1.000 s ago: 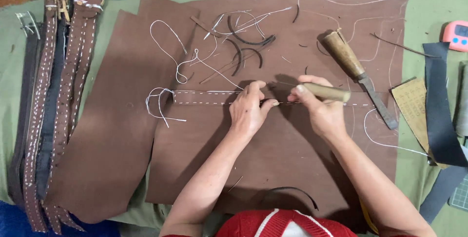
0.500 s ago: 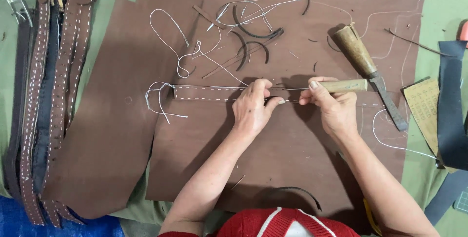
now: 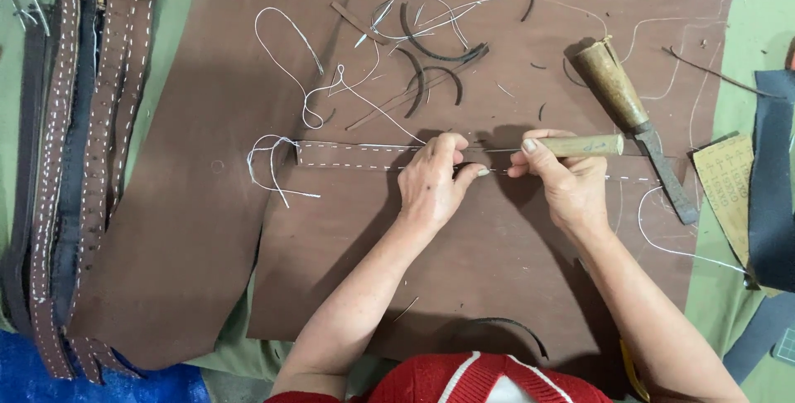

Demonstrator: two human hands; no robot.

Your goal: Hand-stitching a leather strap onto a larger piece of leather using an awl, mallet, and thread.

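— On the green surface (image 3: 758, 30), what is under the hands?

— Two big sheets of matte brown leather (image 3: 497, 270), flat and smooth, with ragged cut edges. Across the middle lies a narrow leather strip (image 3: 356, 156) with two rows of white dashed stitching along its long sides.

— And the hands themselves?

— The left hand (image 3: 435, 183) lies on the strip, its fingertips pinched tight at the stitch line. The right hand (image 3: 563, 179) has its grip closed round the pale, round wooden handle of an awl (image 3: 580, 145), held level; its thin metal shaft runs leftward to the left fingertips, just above the strip.

— Anything close by?

— A second tool (image 3: 633, 117) with a thick, worn wooden handle and a dark flat blade lies slanted just right of the awl. White thread (image 3: 286, 51) loops loosely above and at the strip's left end. Thin curved leather offcuts (image 3: 431, 55) are scattered near the top with more thread.

— Further out?

— Long stitched leather belts (image 3: 74, 163), brown and dark, lie side by side along the left edge. A tan sheet of sandpaper (image 3: 729, 183) and dark blue leather pieces (image 3: 774, 179) sit on the right.
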